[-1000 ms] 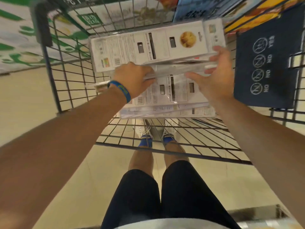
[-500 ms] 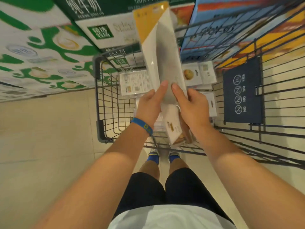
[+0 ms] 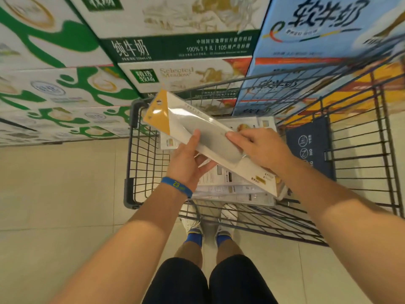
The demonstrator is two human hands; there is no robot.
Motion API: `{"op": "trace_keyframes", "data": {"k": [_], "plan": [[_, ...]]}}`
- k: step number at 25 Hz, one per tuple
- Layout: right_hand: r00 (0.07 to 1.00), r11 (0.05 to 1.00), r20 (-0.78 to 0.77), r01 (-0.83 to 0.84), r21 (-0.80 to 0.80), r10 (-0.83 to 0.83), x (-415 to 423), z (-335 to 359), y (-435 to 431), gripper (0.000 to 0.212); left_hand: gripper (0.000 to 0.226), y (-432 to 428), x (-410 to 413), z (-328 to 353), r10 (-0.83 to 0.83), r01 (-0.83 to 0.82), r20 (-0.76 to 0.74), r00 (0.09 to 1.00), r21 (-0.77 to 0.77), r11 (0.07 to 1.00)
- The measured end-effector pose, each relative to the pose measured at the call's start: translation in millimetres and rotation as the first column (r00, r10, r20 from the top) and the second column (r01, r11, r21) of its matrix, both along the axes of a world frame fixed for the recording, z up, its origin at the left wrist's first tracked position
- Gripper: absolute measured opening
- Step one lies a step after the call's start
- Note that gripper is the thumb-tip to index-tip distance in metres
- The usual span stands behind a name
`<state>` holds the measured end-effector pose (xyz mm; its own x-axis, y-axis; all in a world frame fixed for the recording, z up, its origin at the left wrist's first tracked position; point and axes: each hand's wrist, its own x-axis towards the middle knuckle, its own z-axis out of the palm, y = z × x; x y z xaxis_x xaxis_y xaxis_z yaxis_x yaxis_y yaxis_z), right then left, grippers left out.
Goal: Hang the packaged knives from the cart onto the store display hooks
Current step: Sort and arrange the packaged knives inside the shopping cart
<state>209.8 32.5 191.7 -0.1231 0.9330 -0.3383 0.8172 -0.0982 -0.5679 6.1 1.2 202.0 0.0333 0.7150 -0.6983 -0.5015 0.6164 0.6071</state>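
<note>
Moved: swung from near upright half a second ago to a slant, long white packaged knife with yellow top end [image 3: 203,137]; yellow end now over the far-left corner of the dark grey wire cart [image 3: 131,150], lower end toward its near-right side.
Count: one package held; at least three more white stacked packages [image 3: 230,187] flat in the cart, exact number unclear; two hands; one blue wristband [image 3: 176,186].
Writing: "Selected Meadow", "100%" and "105" on green-and-white milk cartons [image 3: 175,71]; large Chinese characters on blue cartons [image 3: 306,29]; "23" on the wristband; "NO" and "YES" on a navy panel [image 3: 311,148] at the cart's right side.
Grip: left hand [image 3: 188,159] beneath the package, thumb pressed on its front near mid-length; right hand [image 3: 260,150] clasped over the clear blister, thumb hidden.
Place: package raised above the stack, between both hands, lower end past the right wrist.
</note>
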Motion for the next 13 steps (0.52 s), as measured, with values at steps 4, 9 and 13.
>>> {"op": "trace_keyframes", "data": {"k": [4, 9, 13], "plan": [[0.986, 0.994, 0.157, -0.063, 0.088, 0.048, -3, -25, -33, 0.096, 0.042, -10, -1, -30, 0.119, -0.119, -0.010, 0.993, -0.087, 0.989], [0.980, 0.991, 0.180, 0.062, 0.117, -0.083, -13, -66, -62, 0.049, 0.039, 5, 4, -71, 0.159, -0.160, -0.022, 0.987, -0.165, 0.973], [0.480, 0.510, -0.298, 0.406, -0.758, -0.825, -28, -85, -44, 0.057, 0.030, 21, 10, -103, 0.227, -0.209, 0.074, 0.971, -0.200, 0.957]]}}
